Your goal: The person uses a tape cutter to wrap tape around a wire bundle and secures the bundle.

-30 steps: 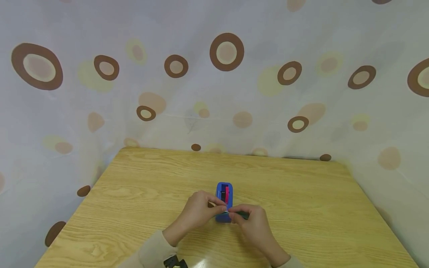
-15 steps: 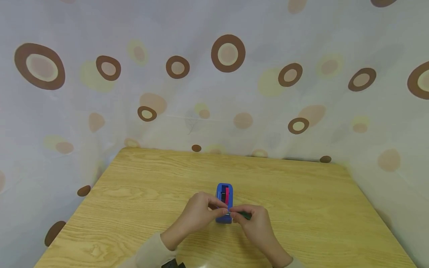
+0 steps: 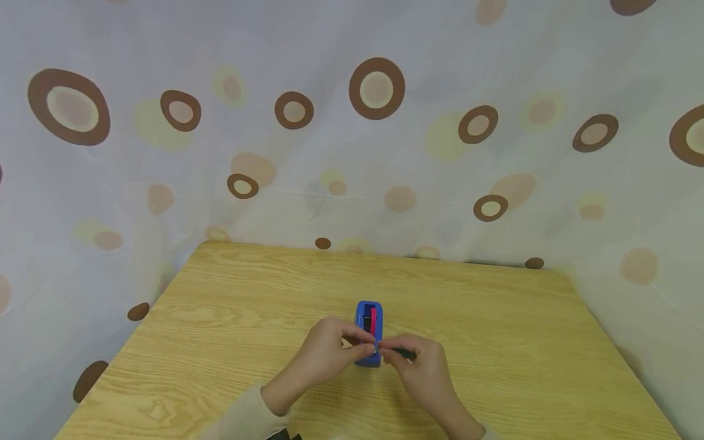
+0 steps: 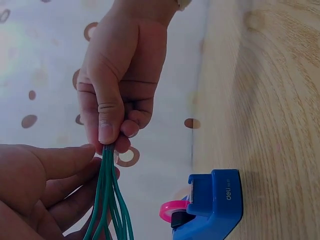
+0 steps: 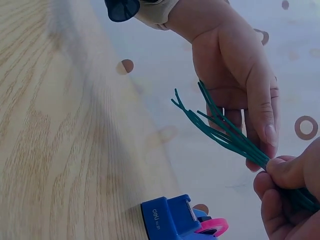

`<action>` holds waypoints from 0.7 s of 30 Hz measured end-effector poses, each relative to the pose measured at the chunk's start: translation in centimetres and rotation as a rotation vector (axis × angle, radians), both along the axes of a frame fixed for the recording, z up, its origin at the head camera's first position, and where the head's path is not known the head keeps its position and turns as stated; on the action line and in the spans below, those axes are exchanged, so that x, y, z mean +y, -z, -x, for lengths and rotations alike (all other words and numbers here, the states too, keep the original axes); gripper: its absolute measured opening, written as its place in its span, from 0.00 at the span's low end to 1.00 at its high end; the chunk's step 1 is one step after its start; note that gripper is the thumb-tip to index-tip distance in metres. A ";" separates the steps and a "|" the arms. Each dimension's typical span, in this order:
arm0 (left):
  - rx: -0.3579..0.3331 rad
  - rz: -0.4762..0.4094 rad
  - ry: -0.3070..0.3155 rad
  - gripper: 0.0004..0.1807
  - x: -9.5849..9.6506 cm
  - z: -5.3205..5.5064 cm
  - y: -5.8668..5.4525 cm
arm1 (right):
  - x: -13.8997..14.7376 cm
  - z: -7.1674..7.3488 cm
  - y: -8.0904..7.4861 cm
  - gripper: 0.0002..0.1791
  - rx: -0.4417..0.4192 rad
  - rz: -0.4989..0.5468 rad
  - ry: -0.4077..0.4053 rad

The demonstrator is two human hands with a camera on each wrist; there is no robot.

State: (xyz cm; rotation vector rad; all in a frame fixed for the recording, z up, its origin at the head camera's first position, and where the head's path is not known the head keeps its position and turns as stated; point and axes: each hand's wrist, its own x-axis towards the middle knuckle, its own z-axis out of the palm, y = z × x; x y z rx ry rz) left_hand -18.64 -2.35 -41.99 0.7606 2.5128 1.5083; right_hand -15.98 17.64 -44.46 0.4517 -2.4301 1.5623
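Note:
A bundle of thin green wires [image 4: 108,195] runs between my two hands, its loose ends fanning out in the right wrist view. My right hand [image 3: 420,363] pinches the bundle tightly between thumb and fingers. From the other side, my left hand [image 3: 330,349] holds the wires near that grip, its thumb tip against them and its fingers behind. A small clear strip [image 4: 116,157], possibly tape, shows at the gathered part. Just beyond the hands stands a blue tape dispenser [image 3: 360,315] with a pink tape roll [image 3: 373,321]; its front is partly hidden by the fingers.
The dispenser stands on a wood-grain table [image 3: 247,293]. A pale curtain [image 3: 341,146] with brown rings hangs behind and at both sides of the tabletop. A black wrist device [image 5: 122,7] sits by the left sleeve.
Both hands stay over the dispenser's front with only small finger shifts. The left thumb has moved slightly right along the wires; less of them shows between the hands in the head view.

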 end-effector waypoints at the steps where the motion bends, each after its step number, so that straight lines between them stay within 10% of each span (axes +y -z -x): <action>1: 0.002 -0.001 0.003 0.05 0.0 -0.1 -0.1 | 0.0 -0.1 0.0 0.08 0.016 0.002 -0.001; 21: 0.107 0.031 -0.033 0.07 0.1 -1.7 -1.9 | 0.0 -1.1 -1.7 0.11 0.161 0.081 -0.043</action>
